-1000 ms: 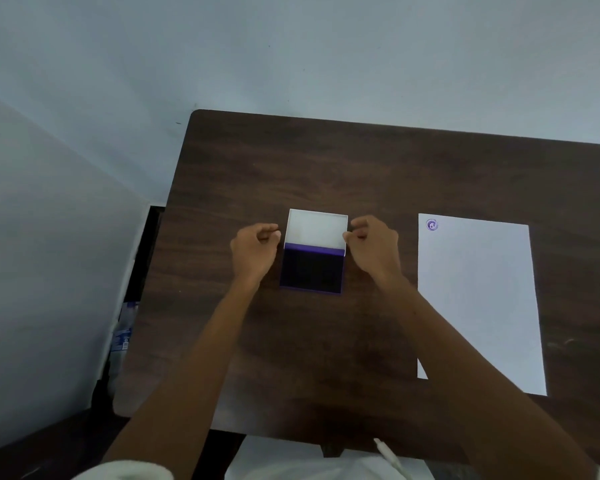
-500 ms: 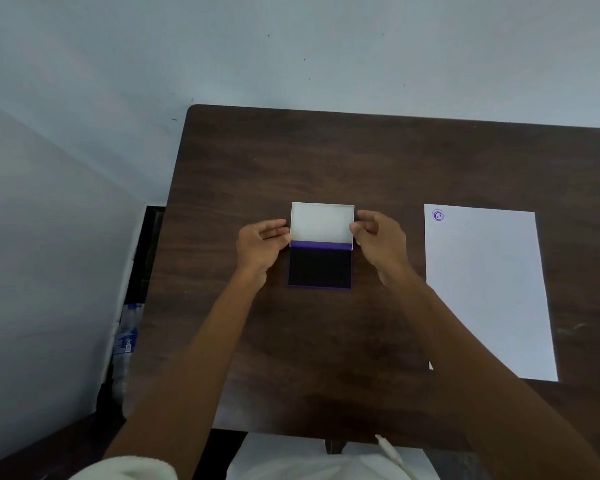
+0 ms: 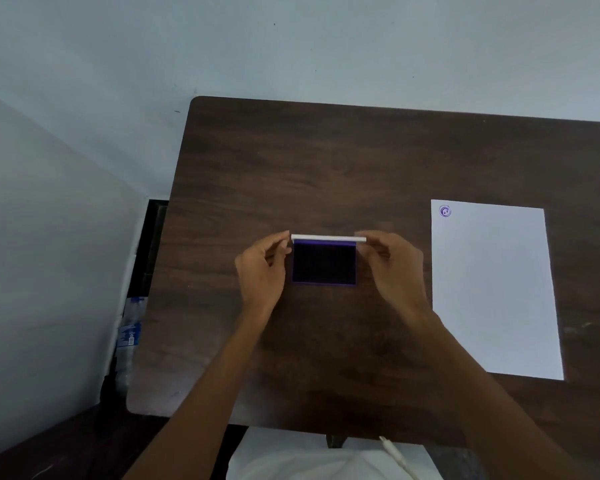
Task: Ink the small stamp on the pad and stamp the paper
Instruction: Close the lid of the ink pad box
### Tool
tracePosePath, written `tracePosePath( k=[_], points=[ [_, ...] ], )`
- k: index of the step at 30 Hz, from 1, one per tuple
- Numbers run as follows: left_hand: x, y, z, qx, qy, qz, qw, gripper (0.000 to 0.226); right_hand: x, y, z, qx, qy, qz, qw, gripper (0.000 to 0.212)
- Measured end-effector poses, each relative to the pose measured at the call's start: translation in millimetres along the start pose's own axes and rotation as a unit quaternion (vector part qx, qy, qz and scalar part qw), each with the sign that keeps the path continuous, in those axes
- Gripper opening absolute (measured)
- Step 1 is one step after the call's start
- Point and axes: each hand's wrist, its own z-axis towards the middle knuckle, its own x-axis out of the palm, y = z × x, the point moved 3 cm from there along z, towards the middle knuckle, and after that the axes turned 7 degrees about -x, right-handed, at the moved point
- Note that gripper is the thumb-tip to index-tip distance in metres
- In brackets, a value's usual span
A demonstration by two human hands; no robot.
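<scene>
A purple ink pad [image 3: 324,263] lies open in the middle of the dark wooden table [image 3: 326,161], its dark inked face up. Its white lid [image 3: 326,238] stands on edge along the pad's far side and shows only as a thin white strip. My left hand [image 3: 262,268] pinches the lid's left end with thumb and forefinger. My right hand [image 3: 392,268] pinches the right end the same way. A white sheet of paper [image 3: 492,289] lies to the right, with one round purple stamp mark [image 3: 445,211] in its far left corner. No stamp is in view.
A plastic bottle [image 3: 129,336] stands on the floor off the table's left edge, against the wall. A white cable [image 3: 395,455] hangs over my lap below the table's near edge. Walls close in behind and to the left.
The lid lay flat behind the pad with its white inside showing; now both hands have tipped it up on edge. The camera view has shifted slightly.
</scene>
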Motion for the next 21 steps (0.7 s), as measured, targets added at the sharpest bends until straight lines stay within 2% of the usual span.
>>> tracePosePath(
  k=[3, 7, 11, 15, 19, 21],
  points=[
    [-2, 5, -15, 0.041, -0.004, 0.005, 0.999, 0.026, 1, 1, -15, -0.048, -0.001, -0.037, 0.998, 0.025],
    [-2, 15, -25, 0.045, 0.016, 0.025, 0.999, 0.031, 4, 2, -30, -0.085, 0.019, -0.062, 0.994, 0.028],
    [-1, 23, -33, 0.102, 0.021, 0.076, 0.992, 0.035, 14, -3, -42, -0.062, 0.086, -0.085, 0.991, 0.035],
    [2, 31, -34, 0.101, 0.041, 0.111, 0.988, 0.036, 21, -8, -47, -0.049, 0.112, -0.097, 0.988, 0.037],
    [4, 36, -35, 0.093, 0.060, 0.135, 0.985, 0.040, 26, -11, -50, -0.033, 0.110, -0.100, 0.988, 0.040],
    [6, 36, -39, 0.109, 0.060, 0.166, 0.978, 0.046, 29, -8, -53, -0.058, 0.095, -0.115, 0.987, 0.042]
  ],
)
